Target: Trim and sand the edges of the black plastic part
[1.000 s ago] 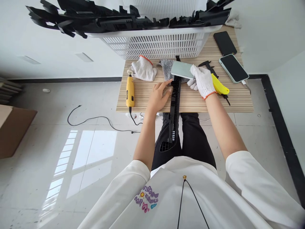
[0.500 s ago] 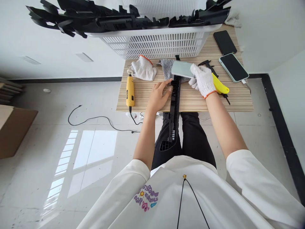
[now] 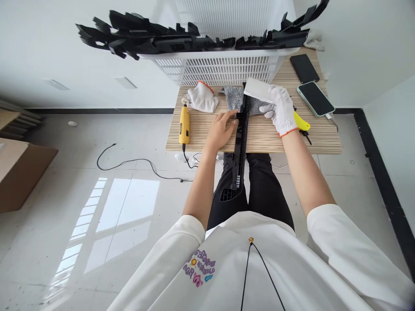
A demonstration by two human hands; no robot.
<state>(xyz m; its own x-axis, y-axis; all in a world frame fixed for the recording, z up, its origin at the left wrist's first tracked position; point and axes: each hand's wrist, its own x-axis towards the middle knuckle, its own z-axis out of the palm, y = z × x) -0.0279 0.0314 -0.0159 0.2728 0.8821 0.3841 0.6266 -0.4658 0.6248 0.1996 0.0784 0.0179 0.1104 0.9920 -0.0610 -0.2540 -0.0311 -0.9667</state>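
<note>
A long, narrow black plastic part lies lengthwise over the table's front edge, its grille end above my thigh. My bare left hand holds it from the left, with index fingertip and thumb at its side. In my right hand, which wears a white glove with an orange cuff, is a flat rectangular block. Its white side shows now, tilted above the far end of the part; its exact kind is unclear. Beneath that end lies a grey cloth. A yellow-handled tool is partly hidden behind my right hand.
A white slatted basket heaped with black plastic parts stands at the back. A yellow corded tool and a white glove lie left. Two phones, one black and one cased, lie right.
My right hand has turned the block from its pale green side to its white side and tilted it upward. My left hand stays at the black part. The view has shifted slightly.
</note>
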